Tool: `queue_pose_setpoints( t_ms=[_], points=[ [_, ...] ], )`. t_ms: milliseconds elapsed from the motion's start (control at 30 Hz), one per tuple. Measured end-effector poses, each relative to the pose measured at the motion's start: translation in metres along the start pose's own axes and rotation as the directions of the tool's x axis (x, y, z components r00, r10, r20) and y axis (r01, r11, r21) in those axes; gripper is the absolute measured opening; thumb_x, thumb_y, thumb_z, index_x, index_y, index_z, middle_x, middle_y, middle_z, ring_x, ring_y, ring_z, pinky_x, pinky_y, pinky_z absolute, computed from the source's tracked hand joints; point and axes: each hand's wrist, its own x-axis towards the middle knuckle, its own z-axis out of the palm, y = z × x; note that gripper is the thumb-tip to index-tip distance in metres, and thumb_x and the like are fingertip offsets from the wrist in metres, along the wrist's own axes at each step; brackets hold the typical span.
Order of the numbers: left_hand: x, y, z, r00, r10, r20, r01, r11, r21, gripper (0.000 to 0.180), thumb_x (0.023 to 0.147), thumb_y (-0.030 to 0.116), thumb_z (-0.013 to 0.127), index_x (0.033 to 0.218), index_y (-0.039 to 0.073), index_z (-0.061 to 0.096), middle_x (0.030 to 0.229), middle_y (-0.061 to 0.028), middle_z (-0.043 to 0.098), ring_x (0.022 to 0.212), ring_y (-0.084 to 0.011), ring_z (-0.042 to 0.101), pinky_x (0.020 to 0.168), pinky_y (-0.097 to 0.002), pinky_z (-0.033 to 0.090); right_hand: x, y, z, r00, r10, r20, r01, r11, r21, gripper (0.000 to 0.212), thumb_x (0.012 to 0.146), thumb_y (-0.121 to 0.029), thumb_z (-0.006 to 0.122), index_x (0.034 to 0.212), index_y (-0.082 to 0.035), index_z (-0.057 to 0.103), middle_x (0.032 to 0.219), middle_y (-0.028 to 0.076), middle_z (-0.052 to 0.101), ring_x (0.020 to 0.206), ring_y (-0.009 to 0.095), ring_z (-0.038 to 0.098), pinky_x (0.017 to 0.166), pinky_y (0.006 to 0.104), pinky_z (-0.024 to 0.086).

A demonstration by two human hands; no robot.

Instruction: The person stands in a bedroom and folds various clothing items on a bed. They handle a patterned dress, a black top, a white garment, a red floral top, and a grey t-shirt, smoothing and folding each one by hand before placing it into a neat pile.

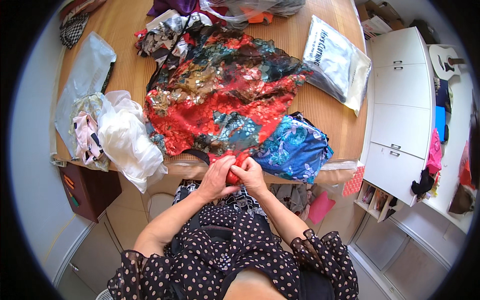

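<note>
1. Head view, hands: the left hand point(216, 177) and right hand point(251, 176) meet at the near edge of the bench point(320, 112). Both are closed in a pinching grip on the near hem of the red patterned garment point(220, 95), bunching it between the fingers, apparently to gather the fabric.
2. Head view, garment: it lies spread flat across the middle of the bench, its near edge drawn over the rim toward the person.
3. Head view, surroundings: a folded blue floral cloth point(295, 150) sits just right of the hands. A white plastic bag point(127, 137) lies at the left, and a grey packaged item point(336, 62) at the far right. A white cabinet point(402, 105) stands beyond the bench's right edge.
</note>
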Motion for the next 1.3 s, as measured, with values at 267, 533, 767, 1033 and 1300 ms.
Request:
queue_pose_setpoints(
  t_ms=[267,533,767,1033,1300],
  points=[
    [-0.017,-0.025,-0.013,0.939,-0.342,-0.026,0.341,0.939,-0.048,0.036,0.070,-0.002,0.055,0.105,0.008,0.053,0.093,-0.0143,0.058,0.083,-0.0302,0.058,0.071,-0.0335,0.047,0.086,-0.043,-0.122,0.926,-0.186,-0.327,0.215,0.975,0.055,0.015,0.086,-0.020,0.050,0.084,-0.005,0.049,0.069,0.005,0.058,0.057,0.011,0.055,0.053,0.0247,0.048],
    [-0.026,-0.008,-0.012,0.974,-0.227,0.009,0.225,0.971,0.084,0.038,0.060,-0.003,0.061,0.095,0.012,0.061,0.089,-0.0054,0.054,0.080,-0.0233,0.054,0.069,-0.0326,0.045,0.223,-0.088,-0.173,0.885,-0.078,-0.459,0.118,0.991,0.057,0.032,0.081,-0.023,0.060,0.099,0.001,0.050,0.092,0.010,0.057,0.076,0.016,0.058,0.056,0.0270,0.050],
    [-0.034,0.002,-0.005,0.963,-0.210,0.168,0.213,0.977,-0.005,0.041,0.065,-0.004,0.057,0.103,0.012,0.060,0.091,-0.0059,0.059,0.083,-0.0237,0.056,0.073,-0.0313,0.046,0.236,-0.110,-0.166,0.935,-0.078,-0.345,0.167,0.957,0.238,0.016,0.078,-0.007,0.057,0.093,-0.003,0.057,0.080,0.005,0.061,0.064,0.018,0.061,0.053,0.0290,0.051],
    [-0.031,0.012,0.026,0.872,-0.207,0.443,0.407,0.809,-0.425,0.035,0.077,-0.001,0.047,0.109,0.010,0.055,0.093,-0.0092,0.061,0.083,-0.0228,0.060,0.077,-0.0269,0.046,0.159,-0.113,-0.291,0.887,-0.076,-0.455,0.154,0.978,0.137,0.015,0.082,-0.011,0.053,0.096,-0.011,0.052,0.078,0.003,0.060,0.063,0.012,0.057,0.050,0.0259,0.047],
    [-0.035,-0.038,-0.034,0.634,-0.729,0.258,0.601,0.254,-0.758,0.024,0.080,0.002,0.042,0.102,0.003,0.052,0.089,-0.0022,0.057,0.074,-0.0091,0.054,0.071,-0.0248,0.046,0.201,-0.182,-0.185,0.907,-0.415,-0.072,0.418,0.864,0.281,0.010,0.083,-0.001,0.049,0.093,-0.001,0.048,0.076,0.005,0.054,0.063,0.013,0.052,0.054,0.0235,0.043]
  ],
)
